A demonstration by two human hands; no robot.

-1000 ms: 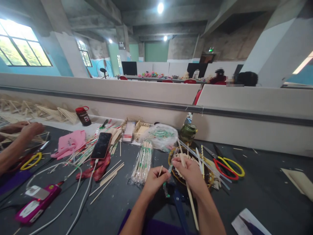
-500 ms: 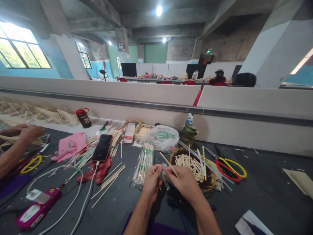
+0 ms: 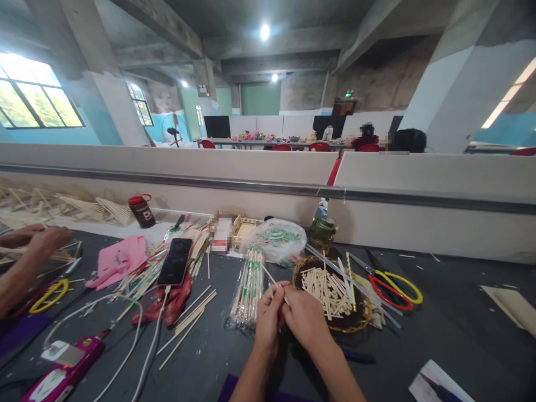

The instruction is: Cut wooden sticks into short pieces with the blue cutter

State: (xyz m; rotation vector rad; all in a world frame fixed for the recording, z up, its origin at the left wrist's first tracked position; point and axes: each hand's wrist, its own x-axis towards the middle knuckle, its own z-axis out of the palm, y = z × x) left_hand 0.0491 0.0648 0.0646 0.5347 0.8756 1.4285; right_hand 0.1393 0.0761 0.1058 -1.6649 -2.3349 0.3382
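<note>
My left hand (image 3: 268, 315) and my right hand (image 3: 305, 314) meet above the dark table, fingers closed and touching. A thin pale wooden stick (image 3: 268, 273) pokes up and to the left from between them, its lower end running into my right fingers. My left fingers pinch another slim stick, mostly hidden by the hand. Just left of my hands lies a clear plastic pack of wooden sticks (image 3: 248, 290) with green marks. On the right, close to my right hand, a woven basket (image 3: 363, 324) holds many short cut sticks (image 3: 329, 290).
Scissors (image 3: 396, 287) with red and yellow handles lie right of the basket. Loose sticks (image 3: 190, 321), a phone (image 3: 175, 262) on a cable and a magenta power strip (image 3: 69, 368) are at left. A co-worker's hands (image 3: 48, 240) work at far left. A low partition (image 3: 234, 192) runs behind.
My hands have drawn closer together, the right shifting left over the left fingers. A green-and-clear item between them is now out of sight. The view has tilted slightly upward.
</note>
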